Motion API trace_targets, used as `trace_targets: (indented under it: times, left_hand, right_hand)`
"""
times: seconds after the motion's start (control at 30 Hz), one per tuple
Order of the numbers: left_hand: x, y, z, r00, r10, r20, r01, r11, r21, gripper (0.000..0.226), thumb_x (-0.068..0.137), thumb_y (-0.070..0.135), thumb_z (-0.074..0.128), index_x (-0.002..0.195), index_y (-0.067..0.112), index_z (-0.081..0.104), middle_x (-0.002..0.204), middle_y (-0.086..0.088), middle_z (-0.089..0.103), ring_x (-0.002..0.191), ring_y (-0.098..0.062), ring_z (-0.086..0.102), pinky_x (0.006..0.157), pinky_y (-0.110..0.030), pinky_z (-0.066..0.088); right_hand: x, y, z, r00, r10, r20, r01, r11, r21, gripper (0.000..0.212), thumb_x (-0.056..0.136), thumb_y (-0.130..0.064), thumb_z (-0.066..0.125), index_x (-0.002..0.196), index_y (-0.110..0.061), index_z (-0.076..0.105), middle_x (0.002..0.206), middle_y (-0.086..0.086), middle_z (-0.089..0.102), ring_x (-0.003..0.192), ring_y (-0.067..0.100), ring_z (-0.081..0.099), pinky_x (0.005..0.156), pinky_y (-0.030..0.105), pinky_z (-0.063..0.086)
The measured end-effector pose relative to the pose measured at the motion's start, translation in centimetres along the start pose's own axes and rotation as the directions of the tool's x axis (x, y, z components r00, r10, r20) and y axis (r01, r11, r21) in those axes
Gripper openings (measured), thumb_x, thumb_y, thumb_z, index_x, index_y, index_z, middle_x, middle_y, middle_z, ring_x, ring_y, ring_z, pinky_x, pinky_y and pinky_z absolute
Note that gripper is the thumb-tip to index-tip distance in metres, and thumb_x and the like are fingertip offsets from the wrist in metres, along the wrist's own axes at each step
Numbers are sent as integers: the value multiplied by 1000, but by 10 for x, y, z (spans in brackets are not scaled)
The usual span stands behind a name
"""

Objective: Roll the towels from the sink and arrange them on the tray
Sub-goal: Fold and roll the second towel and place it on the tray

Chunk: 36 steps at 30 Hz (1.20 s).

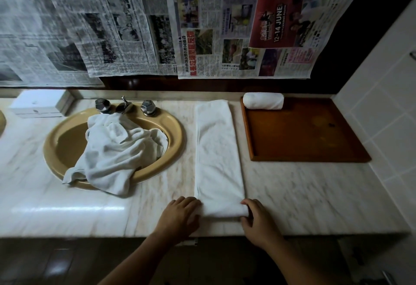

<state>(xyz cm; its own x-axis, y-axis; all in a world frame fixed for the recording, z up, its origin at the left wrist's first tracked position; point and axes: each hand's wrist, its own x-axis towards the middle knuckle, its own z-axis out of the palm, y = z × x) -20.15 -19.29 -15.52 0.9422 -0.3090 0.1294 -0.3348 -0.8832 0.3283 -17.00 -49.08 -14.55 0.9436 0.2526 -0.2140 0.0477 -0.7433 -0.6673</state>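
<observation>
Our left hand [180, 215] and right hand [256, 219] are gripping the folded towel's [218, 156] near end between them. The towel is stretching away across the worktop [315, 194], with the tray [304, 131] lying beyond our right hand.

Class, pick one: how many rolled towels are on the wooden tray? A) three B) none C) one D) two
C: only one rolled towel lies at the far left corner of the tray; the folded towel lies flat on the counter.
</observation>
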Motion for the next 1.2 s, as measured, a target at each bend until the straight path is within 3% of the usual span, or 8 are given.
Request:
trace_targets:
  times: [0.23, 0.4, 0.5, 0.63, 0.77, 0.93, 1.07, 1.2]
  left_hand:
    - [-4, 23, -2, 945, -322, 60, 320, 865, -387, 38, 95, 49, 54, 131, 38, 51, 108, 20, 63, 92, 2, 60, 82, -25, 51]
    - [7, 22, -2, 913, -389, 126, 400, 790, -464, 39, 98, 57, 46, 119, 30, 64, 103, 14, 67, 92, 0, 61, 81, -35, 55]
    - [15, 20, 2, 878, -457, 143, 468, 754, -461, 42, 99, 53, 50, 122, 22, 67, 110, 2, 67, 97, -9, 63, 86, -36, 55]
    - [26, 17, 4, 849, -506, 155, 520, 745, -417, 33, 101, 44, 53, 104, 17, 72, 99, -2, 65, 89, -14, 60, 84, -37, 51]
    - [33, 22, 0, 812, -546, 209, 576, 689, -439, 34, 103, 46, 50, 94, 18, 67, 85, 1, 67, 76, -12, 62, 74, -40, 53]
    - [35, 29, -5, 763, -591, 262, 640, 631, -439, 34, 104, 48, 48, 100, 20, 66, 91, 2, 67, 81, -10, 61, 71, -29, 47]
    - [37, 28, -6, 751, -608, 256, 650, 615, -446, 35, 101, 51, 51, 92, 21, 66, 85, 3, 67, 78, -11, 61, 74, -32, 51]
    - [30, 27, -9, 746, -638, 190, 614, 550, -566, 27, 92, 53, 67, 106, 30, 65, 93, 9, 70, 85, -5, 65, 77, -28, 56]
  right_hand:
    - [9, 2, -6, 983, 180, 44, -184, 976, 116, 38, 97, -27, 62, 135, -22, 56, 126, -10, 54, 117, 10, 52, 97, 23, 40]
    - [21, -3, -9, 966, 251, 56, -256, 959, 124, 34, 102, -28, 56, 133, -15, 60, 133, 3, 62, 119, 19, 57, 94, 24, 40]
    - [28, -8, -11, 947, 310, 80, -319, 938, 136, 32, 103, -32, 52, 129, -17, 62, 120, 1, 64, 110, 22, 60, 88, 27, 43]
    - [36, -7, -12, 917, 389, 85, -398, 899, 183, 29, 99, -39, 54, 119, -20, 65, 93, 2, 64, 80, 20, 59, 72, 36, 53]
    - [38, -17, -14, 894, 439, 93, -449, 871, 198, 25, 99, -40, 51, 107, -21, 64, 94, 9, 66, 73, 24, 62, 47, 26, 48]
    - [38, -23, -17, 894, 444, 60, -448, 879, 166, 31, 95, -43, 52, 74, -22, 56, 79, 8, 64, 65, 25, 63, 42, 24, 47]
    - [38, -26, -17, 890, 453, 43, -453, 875, 168, 34, 94, -44, 54, 71, -19, 55, 76, 9, 64, 61, 25, 64, 41, 25, 49]
    - [32, -21, -15, 914, 404, 38, -403, 893, 199, 20, 94, -43, 57, 84, -25, 58, 86, 5, 65, 68, 25, 64, 41, 24, 48]
